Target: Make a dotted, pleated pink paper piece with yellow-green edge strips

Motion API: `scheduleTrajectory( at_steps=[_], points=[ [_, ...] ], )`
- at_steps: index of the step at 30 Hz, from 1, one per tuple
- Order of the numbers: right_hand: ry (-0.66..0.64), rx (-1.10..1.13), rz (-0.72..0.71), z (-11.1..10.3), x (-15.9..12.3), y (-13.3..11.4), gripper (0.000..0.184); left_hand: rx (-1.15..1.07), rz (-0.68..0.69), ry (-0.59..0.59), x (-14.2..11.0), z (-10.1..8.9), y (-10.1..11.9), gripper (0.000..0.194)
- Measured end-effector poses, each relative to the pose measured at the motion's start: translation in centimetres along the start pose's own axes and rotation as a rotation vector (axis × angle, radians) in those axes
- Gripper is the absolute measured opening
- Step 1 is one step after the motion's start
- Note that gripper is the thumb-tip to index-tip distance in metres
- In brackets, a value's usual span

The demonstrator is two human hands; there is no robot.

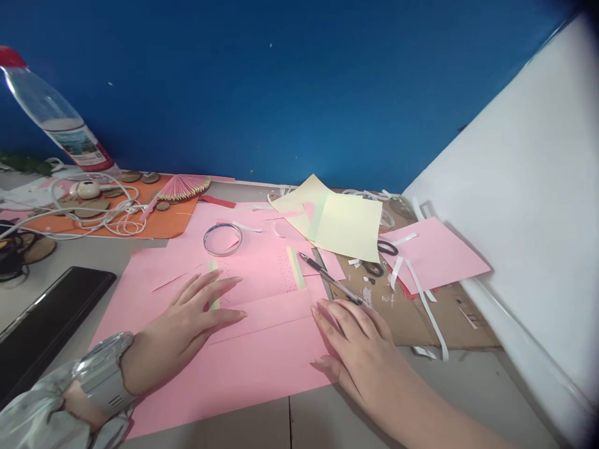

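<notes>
"How are the fingers of the left hand (185,324) set?"

"Spread well apart, palm down. They lie across the left end of the folded pink paper (264,312), with the thumb stretched along it, flat on top and without a grip."

"And the right hand (355,352)?"

"Fingers close together and gently bent, thumb standing away from them. The index fingertip is at the paper's right edge (touching, it seems, though I can't tell how firmly), and the hand grasps nothing."

"Where exactly is that paper?"

"Between the two hands, on a large pink sheet (219,390). A pale yellow-green strip (296,268) runs down its right end beside rows of small dots; a matching one shows partly behind the left fingers."

"Anything near the fingertips?"

"A pen (330,277) lies slanted just beyond the right ones. A thin metal ring (223,254) sits past the left ones, near the paper's far edge."
</notes>
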State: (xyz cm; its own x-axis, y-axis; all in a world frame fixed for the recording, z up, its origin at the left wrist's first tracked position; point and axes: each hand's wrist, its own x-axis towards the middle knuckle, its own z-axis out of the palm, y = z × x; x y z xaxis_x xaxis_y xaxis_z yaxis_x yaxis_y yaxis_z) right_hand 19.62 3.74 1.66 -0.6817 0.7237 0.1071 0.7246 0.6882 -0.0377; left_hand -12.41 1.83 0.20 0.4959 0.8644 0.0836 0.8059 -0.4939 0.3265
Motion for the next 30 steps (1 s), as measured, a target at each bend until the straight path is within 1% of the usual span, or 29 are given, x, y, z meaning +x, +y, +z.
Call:
scheduleTrajectory(
  at_steps=[3,5,7,9,11,13,14,15,17,19,21,24,28,30],
  points=[
    [-0.044,0.15,0.099,-1.0,1.1,-0.2,0.036,-0.048,-0.003,-0.004,0.1,-0.3,0.1,0.038],
    [-0.031,0.257,0.149,-1.6,2.2,0.1,0.029,-0.072,-0.023,0.022,0.1,-0.5,0.2,0.031],
    [0.006,0.324,0.171,-2.1,3.4,0.4,0.022,-0.077,-0.068,0.073,0.1,-0.5,0.2,0.041],
    [0.046,0.319,0.17,-2.3,4.5,0.5,0.016,-0.066,-0.112,0.111,0.1,-0.5,0.2,0.053],
    [0.083,0.24,0.084,-2.1,5.0,0.0,0.017,-0.039,-0.124,0.13,0.1,-0.3,0.3,0.062],
    [0.104,0.15,-0.108,-1.4,5.2,-1.0,0.025,-0.002,-0.087,0.121,0.2,0.0,0.3,0.062],
    [0.061,0.129,-0.222,-1.0,5.2,-1.7,0.03,0.016,-0.068,0.116,0.2,0.1,0.4,0.059],
    [0.057,0.149,-0.309,-0.5,5.1,-2.5,0.036,0.031,-0.053,0.113,0.3,0.2,0.4,0.055],
    [-0.081,0.213,-0.404,0.4,4.9,-3.8,0.057,0.053,-0.041,0.102,0.3,0.4,0.4,0.05],
    [-0.18,0.293,-0.432,1.0,4.8,-4.6,0.069,0.068,-0.059,0.097,0.3,0.6,0.4,0.05],
    [-0.255,0.365,-0.413,1.2,4.6,-4.6,0.073,0.075,-0.084,0.069,0.2,0.7,0.4,0.051],
    [-0.314,0.423,-0.329,0.6,4.2,-3.5,0.07,0.087,-0.126,0.028,-0.1,0.6,0.4,0.053],
    [-0.366,0.382,-0.225,-0.1,3.1,-1.5,0.067,0.112,-0.187,0.024,-0.7,0.5,0.2,0.059],
    [-0.37,0.346,-0.185,-0.1,2.4,-0.8,0.066,0.12,-0.203,0.009,-0.9,0.4,0.1,0.061]
  ],
)
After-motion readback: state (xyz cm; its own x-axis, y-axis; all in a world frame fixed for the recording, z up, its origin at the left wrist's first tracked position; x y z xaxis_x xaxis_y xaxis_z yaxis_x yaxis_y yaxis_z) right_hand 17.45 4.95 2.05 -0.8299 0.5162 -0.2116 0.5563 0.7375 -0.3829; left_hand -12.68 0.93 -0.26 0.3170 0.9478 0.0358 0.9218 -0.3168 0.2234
